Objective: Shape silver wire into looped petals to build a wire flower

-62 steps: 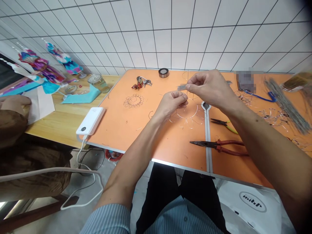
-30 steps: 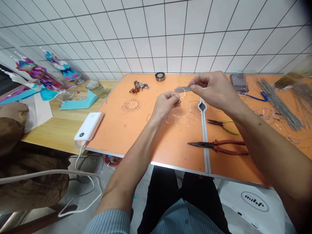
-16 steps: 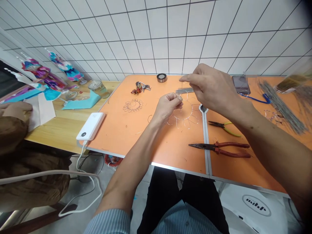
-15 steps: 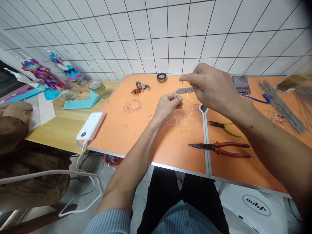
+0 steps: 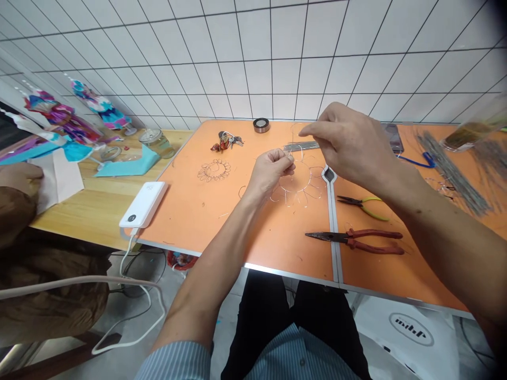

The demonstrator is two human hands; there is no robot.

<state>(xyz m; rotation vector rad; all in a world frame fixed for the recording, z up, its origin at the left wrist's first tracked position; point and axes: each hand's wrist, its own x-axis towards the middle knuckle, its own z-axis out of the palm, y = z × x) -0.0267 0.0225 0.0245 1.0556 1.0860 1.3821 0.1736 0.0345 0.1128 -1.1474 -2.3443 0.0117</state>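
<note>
Over the orange table (image 5: 237,232), my left hand (image 5: 271,171) is pinching a thin wire (image 5: 293,157) tight above a wire flower frame (image 5: 306,184). My right hand (image 5: 348,140) is hovering, fingers apart, over a wire bundle (image 5: 301,146).

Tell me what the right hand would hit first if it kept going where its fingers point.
The right hand would probably meet the thin wire standing just past its fingertips first, though depth is hard to judge.

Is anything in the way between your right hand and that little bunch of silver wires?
No, nothing visible stands between them. The right hand hangs just above the bunch of grey wires. The left hand is close by, off to one side, pinching a thin wire, but it isn't in the way.
</note>
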